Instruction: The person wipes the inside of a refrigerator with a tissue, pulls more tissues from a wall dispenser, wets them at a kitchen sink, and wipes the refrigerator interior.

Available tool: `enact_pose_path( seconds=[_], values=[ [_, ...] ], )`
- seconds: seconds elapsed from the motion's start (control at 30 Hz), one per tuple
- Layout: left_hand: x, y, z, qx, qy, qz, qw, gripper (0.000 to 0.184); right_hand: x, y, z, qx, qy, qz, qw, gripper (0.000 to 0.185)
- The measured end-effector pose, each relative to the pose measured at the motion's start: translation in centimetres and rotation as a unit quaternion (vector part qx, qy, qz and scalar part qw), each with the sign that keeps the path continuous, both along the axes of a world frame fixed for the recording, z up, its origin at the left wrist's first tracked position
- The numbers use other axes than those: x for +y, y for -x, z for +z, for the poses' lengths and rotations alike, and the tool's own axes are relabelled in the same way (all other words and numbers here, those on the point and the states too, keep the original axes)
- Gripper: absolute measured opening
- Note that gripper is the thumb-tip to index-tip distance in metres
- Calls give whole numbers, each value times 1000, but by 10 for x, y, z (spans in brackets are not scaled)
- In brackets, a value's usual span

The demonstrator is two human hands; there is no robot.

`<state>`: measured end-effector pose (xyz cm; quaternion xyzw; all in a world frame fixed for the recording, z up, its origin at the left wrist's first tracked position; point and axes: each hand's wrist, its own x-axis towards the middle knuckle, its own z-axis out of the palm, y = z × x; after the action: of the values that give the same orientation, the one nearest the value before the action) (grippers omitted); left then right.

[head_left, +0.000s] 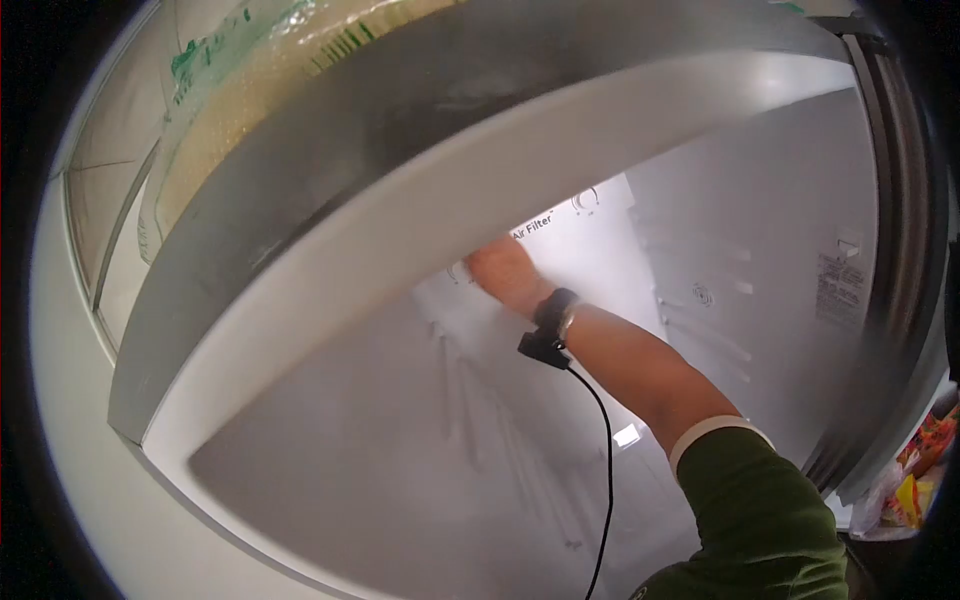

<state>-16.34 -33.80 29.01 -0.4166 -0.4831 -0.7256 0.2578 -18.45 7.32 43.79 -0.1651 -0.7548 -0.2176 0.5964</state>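
Observation:
My right hand (502,272) reaches deep inside a refrigerator compartment, up against the white control panel (590,235) marked "Air Filter". It is beside a printed dial mark at the panel's left. Only the back of the hand shows; the fingers are blurred and hidden, so what they hold, if anything, is not visible. A black wrist strap (556,312) with a small device and a cable (609,450) circles the wrist. The green sleeve (765,500) enters from the lower right. My left hand is out of view.
The refrigerator's grey and white upper edge (420,205) curves across the view. Ribbed inner walls and a vent (703,294) lie within. A clear bag with pale contents (240,110) rests on top. Colourful packets (912,490) sit at the lower right, near the dark door seal (890,200).

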Motion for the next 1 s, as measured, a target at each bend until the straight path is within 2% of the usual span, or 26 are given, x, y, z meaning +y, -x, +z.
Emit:
enact_pose_path(
  seconds=[0.1,0.2,0.23,0.27,0.33,0.4,0.43,0.5,0.57,0.6,0.63,0.7,0.73,0.83,0.87,0.93,0.97,1.0],
  values=[
    [-1,11,-10,49,14,41,998,40,9,-19,0,131,-8,58,990,28],
    [-2,11,-7,31,14,-5,999,41,20,-40,-4,175,110,47,977,28],
    [-2,11,-7,33,13,-13,999,42,8,-55,0,237,157,119,951,23],
    [-1,12,-7,36,11,-23,999,42,12,-64,-4,264,232,274,895,23],
    [-5,8,3,27,53,-69,996,41,13,-87,-15,272,355,519,728,26],
    [-2,8,0,30,44,-30,998,40,-7,-117,-24,237,442,689,523,31],
    [-2,8,-2,30,41,-10,999,40,-21,-132,-30,220,469,688,509,31],
    [-2,5,11,51,69,-51,995,37,-46,-157,-43,185,522,683,477,32],
    [-9,-1,23,32,119,-114,986,36,-57,-171,-59,143,541,686,465,31],
    [-8,7,18,96,89,-32,991,35,-77,-180,-62,139,558,679,457,31],
    [-14,10,18,90,79,-48,992,36,-96,-188,-63,133,574,672,450,31],
    [-27,12,17,77,60,-79,992,39,-128,-201,-73,113,572,585,564,32],
    [-25,2,27,121,-35,-55,990,33,-142,-207,-75,100,567,538,616,33],
    [-61,-2,46,303,113,-71,944,23,-178,-219,-81,50,603,548,578,35],
    [-60,-13,53,301,211,-109,924,17,-186,-219,-86,8,607,553,571,36],
    [-37,-29,40,257,263,-186,911,47,-201,-218,-95,-75,611,563,552,37],
    [-26,-46,38,136,286,-220,923,48,-212,-220,-99,-124,604,564,549,39],
    [-20,-56,35,13,302,-250,920,49,-219,-220,-104,-187,561,556,584,40]
  ],
)
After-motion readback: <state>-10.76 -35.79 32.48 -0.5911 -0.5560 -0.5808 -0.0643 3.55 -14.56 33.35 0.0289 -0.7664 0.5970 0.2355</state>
